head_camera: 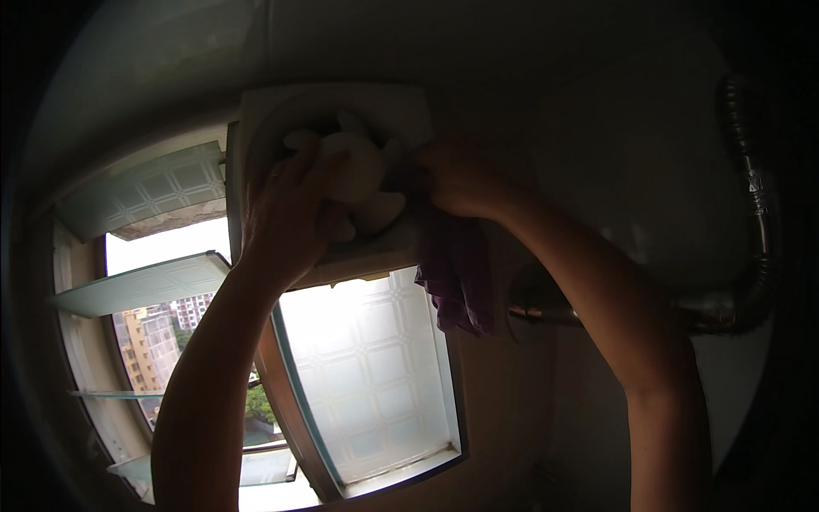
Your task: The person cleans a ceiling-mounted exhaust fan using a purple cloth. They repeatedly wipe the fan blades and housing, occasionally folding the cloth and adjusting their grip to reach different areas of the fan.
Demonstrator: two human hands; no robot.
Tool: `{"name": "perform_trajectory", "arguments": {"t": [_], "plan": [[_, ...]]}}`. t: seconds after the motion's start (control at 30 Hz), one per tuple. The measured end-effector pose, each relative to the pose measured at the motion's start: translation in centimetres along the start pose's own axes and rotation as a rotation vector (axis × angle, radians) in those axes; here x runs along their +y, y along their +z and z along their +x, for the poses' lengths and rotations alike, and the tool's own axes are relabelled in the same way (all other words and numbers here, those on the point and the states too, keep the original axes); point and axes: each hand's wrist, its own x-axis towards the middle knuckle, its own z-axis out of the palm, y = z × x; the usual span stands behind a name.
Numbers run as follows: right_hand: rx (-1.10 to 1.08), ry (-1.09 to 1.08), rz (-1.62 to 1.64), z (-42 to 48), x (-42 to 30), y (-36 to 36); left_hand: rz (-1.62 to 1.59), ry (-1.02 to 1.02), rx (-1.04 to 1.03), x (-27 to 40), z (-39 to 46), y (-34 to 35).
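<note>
A white exhaust fan with rounded blades (pixel 361 169) sits in a square pale housing (pixel 409 105) above the window. My left hand (pixel 288 205) rests over the fan's left side, its fingers spread across the blades and hub; how firmly it grips is hard to see. At the housing's right edge, my right hand (pixel 457 179) is closed on a dark purple cloth (pixel 457 275), which hangs below it. Shadow hides the fingertips of my right hand and the part of the cloth beside the blades.
Tilted glass louvres (pixel 144 285) stand at the left, with buildings (pixel 144 345) outside. A patterned frosted pane (pixel 377 371) lies below the fan. A shiny flexible metal duct (pixel 758 198) runs down the right wall and bends behind my right forearm.
</note>
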Motion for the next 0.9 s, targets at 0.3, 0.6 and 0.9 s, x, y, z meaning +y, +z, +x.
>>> {"name": "perform_trajectory", "arguments": {"t": [0.3,0.6,0.9], "plan": [[-0.01,-0.05,0.16,2.1,0.5,3.2,0.054,0.047,0.004,-0.2,-0.1,0.6],[0.089,-0.199,0.125,0.4,1.7,2.8,0.028,0.054,0.016,-0.5,-0.1,0.5],[-0.043,-0.182,0.228,-0.7,2.5,1.7,-0.007,0.03,0.006,-0.3,0.0,0.6]]}}
